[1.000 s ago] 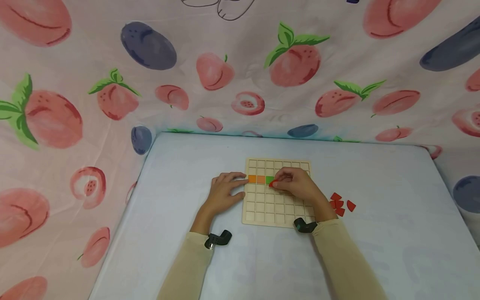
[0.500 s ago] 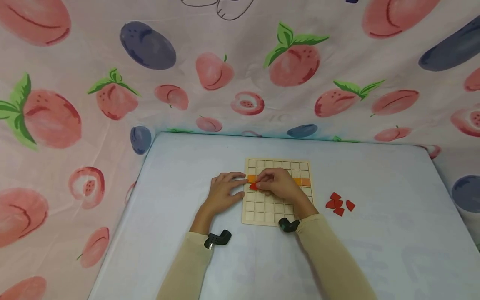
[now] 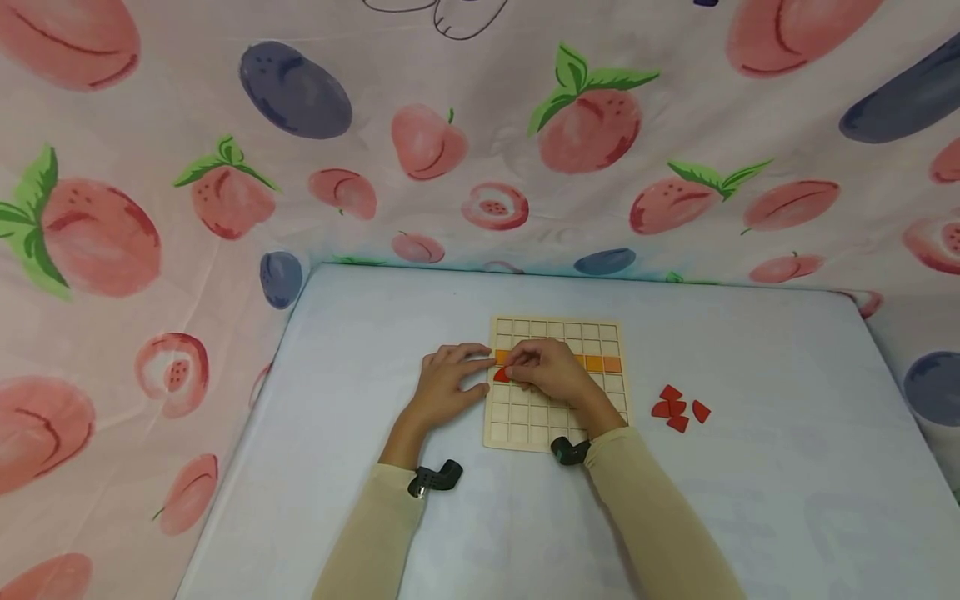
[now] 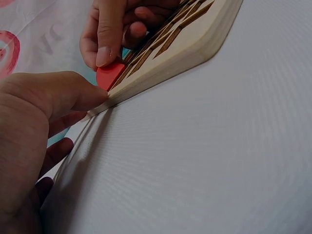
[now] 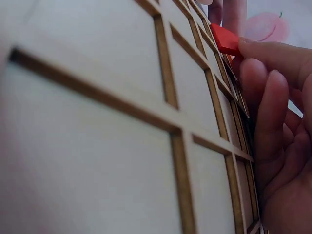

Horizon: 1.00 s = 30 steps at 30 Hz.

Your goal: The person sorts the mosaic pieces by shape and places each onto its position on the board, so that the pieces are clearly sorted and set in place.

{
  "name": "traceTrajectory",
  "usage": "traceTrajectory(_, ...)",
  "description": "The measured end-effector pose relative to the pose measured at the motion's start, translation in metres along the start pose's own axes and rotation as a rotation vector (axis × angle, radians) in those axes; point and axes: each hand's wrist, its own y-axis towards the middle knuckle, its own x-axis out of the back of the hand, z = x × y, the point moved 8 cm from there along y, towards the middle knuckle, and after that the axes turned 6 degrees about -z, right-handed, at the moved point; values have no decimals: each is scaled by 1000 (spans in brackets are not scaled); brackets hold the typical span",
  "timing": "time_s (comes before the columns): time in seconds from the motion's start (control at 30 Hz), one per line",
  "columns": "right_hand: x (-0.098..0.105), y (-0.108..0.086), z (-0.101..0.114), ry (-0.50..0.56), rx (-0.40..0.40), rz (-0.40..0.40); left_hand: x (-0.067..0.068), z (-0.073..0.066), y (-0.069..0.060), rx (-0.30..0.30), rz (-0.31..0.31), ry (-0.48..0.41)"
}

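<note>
Pinching red piece (image 3: 501, 376) in right hand (image 3: 553, 367) over left column of board (image 3: 519, 413), beside orange tile (image 3: 501, 357), touching edge with loosely spread left hand (image 3: 447, 387) — risking crooked seating or nudged tile if released tilted.

We see a pale pink fabric backdrop (image 3: 495, 100) printed with red-pink fruits (image 3: 590, 131), green leaves (image 3: 572, 68) and dark blue ovals (image 3: 296, 90). It hangs behind a whitish desk (image 3: 360, 333) and beside its left and right edges. A black outlined shape (image 3: 471, 20) is cut off at the top.
</note>
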Motion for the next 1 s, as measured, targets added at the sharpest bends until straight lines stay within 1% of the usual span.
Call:
traceTrajectory(0.23,-1,1,-2,-7,12,-2,0,0,0,11,13,-2)
traceTrajectory(0.57,0,2,-3,-64,27,-5,-1,1,0,16,21,-3)
traceTrajectory(0.7,0,2,1,-112,42,-18,-1,1,0,18,24,-6)
traceTrajectory(0.83,1,2,4,-150,49,-27,0,0,0,8,13,-10)
traceTrajectory(1.0,0,2,5,-152,36,-18,1,0,0,2,3,-11)
